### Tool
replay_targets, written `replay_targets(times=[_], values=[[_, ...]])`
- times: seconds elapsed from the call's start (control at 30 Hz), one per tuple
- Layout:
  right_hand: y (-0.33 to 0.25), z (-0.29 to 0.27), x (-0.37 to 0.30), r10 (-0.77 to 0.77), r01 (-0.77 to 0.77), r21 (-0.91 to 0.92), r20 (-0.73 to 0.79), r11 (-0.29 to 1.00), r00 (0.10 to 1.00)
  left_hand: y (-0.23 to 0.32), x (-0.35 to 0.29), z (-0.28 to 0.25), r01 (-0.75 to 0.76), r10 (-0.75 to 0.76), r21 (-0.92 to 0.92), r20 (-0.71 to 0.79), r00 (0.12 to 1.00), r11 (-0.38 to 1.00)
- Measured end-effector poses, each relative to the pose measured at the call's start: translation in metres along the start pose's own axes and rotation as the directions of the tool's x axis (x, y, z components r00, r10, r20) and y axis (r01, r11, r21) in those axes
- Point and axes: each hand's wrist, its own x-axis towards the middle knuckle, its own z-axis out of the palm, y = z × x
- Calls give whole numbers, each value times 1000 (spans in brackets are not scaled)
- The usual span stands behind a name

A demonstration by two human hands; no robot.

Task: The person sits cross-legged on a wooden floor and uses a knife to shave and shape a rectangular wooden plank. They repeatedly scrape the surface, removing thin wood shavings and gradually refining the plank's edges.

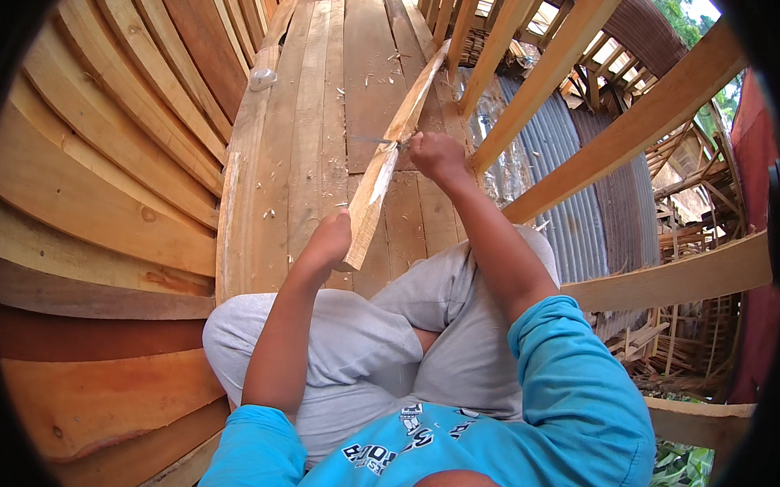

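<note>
Brown plank flooring (305, 135) scattered with pale wood shavings (270, 213) runs between a wall of curved-looking wooden boards (105, 206) and slanting timber posts (560, 66). Across it, aslant, extends a long, pale, squared wooden beam (373, 186), its near end just ahead of the person's crossed legs. It should handle as stiff, fairly light for its length and hardly fragile, perhaps splintery along the whitish, scraped stretch; its smoother near end seems the safest hold. The left grip (326, 241) clasps that end, forearm reaching forward. The right grip (439, 158) is a closed fist around a thin grey metal blade (369, 140), handle hidden, forearm angled inward.
</note>
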Motion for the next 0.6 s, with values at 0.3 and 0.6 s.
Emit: replay_targets(times=[0.3, 0.6], values=[[8, -31, -3, -141, -115, 323, 670, 939, 729, -14, 40, -17, 303, -181, -270, 397, 900, 914], [28, -4, -3, -155, -474, 566, 736, 675, 659, -6, 24, 6, -51, 42, 152, 57, 997, 987]])
